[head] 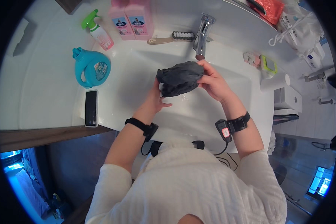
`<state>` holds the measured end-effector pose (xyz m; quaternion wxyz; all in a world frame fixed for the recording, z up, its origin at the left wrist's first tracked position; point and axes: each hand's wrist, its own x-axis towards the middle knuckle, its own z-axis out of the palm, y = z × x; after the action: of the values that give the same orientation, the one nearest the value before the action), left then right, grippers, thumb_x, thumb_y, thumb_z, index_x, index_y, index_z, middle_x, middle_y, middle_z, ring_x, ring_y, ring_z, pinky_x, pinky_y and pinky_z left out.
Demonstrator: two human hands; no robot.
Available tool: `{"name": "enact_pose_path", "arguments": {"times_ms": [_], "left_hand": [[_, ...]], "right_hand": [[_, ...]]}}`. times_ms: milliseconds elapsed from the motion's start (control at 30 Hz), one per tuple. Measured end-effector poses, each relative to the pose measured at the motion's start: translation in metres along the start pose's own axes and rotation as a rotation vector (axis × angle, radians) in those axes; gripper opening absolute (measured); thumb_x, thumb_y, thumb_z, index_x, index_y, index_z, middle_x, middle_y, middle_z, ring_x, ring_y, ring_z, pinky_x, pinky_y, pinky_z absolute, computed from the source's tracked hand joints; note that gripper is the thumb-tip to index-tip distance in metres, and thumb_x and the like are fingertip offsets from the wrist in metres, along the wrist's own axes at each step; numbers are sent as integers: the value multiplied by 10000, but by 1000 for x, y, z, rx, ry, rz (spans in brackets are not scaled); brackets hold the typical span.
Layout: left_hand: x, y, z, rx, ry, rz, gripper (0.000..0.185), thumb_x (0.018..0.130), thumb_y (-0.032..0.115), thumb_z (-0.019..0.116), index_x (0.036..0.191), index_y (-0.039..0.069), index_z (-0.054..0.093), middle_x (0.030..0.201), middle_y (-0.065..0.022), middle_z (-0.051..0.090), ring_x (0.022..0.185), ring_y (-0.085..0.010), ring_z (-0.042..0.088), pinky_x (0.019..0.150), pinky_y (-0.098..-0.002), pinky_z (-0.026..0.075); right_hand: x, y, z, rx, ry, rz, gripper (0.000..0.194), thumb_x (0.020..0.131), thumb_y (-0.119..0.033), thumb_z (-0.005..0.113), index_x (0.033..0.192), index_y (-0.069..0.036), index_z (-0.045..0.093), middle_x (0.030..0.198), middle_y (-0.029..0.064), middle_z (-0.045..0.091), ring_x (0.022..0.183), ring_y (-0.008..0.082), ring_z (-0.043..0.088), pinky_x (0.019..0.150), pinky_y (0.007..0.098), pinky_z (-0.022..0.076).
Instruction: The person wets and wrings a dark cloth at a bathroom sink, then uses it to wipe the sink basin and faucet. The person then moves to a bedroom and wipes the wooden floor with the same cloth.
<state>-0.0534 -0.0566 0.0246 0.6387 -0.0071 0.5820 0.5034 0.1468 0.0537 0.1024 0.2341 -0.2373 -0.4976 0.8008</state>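
A bunched dark grey cloth [182, 77] hangs above the white washbasin [123, 117], held between both hands. My left hand [156, 98] grips its left end; some of those fingers are hidden behind the fabric, and the thumb points out below. At the other end, my right hand [211, 82] pinches the cloth between thumb and fingers, just under the spout of the chrome faucet [203, 36]. Whether water is running cannot be made out. Each wrist wears a black strap with a small wired device.
Behind the basin lie a scrub brush [170, 38] and pink bottles [135, 22]. On the left stand a spray bottle [100, 33], a teal detergent jug [92, 68] and a phone [91, 108]. A white cup [275, 81] and a green-edged sponge box [268, 64] sit right.
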Motion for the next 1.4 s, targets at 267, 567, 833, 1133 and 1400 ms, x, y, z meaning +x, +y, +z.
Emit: {"name": "enact_pose_path", "arguments": {"times_ms": [267, 567, 833, 1133, 1400], "left_hand": [[-2, 11, 48, -248, -336, 66, 515, 992, 512, 454, 1318, 119, 522, 1301, -72, 584, 1154, -214, 595, 974, -383, 490], [-3, 3, 90, 493, 39, 789, 356, 913, 325, 650, 951, -29, 663, 887, -118, 674, 809, -191, 639, 722, -332, 491], [13, 1, 72, 897, -71, 1029, 354, 903, 338, 651, 951, -13, 655, 857, -142, 654, 773, -272, 627, 717, -366, 491], [19, 17, -19, 102, 16, 165, 428, 914, 86, 620, 1310, 10, 475, 1065, -79, 580, 903, -202, 622, 804, -366, 549], [14, 8, -23, 35, 74, 233, 490, 927, 117, 596, 1386, 70, 429, 1320, -98, 488, 1280, -246, 438, 1013, -478, 442]], "right_hand": [[-4, 64, -2, -643, 217, -320, 678, 931, -305, 612, 1499, -100, 303, 1494, 213, 293, 1443, 329, 233, 1185, 414, 174], [21, 66, 14, -126, 497, -104, 643, 986, -536, 470, 1322, 12, 482, 1193, 128, 598, 1108, 180, 572, 951, 301, 448], [0, 41, -30, -343, 433, 313, 798, 928, -619, 510, 1148, 142, 605, 1058, 171, 672, 973, 212, 643, 860, 300, 488], [-66, 49, -126, -507, 532, 741, 593, 929, -530, 533, 1214, -11, 565, 1063, 175, 663, 868, 244, 677, 612, 355, 586], [-37, 131, -78, -1808, -157, 310, 794, 737, -399, 753, 1389, -62, 449, 1353, 176, 514, 1247, 355, 491, 1041, 558, 350]]}}
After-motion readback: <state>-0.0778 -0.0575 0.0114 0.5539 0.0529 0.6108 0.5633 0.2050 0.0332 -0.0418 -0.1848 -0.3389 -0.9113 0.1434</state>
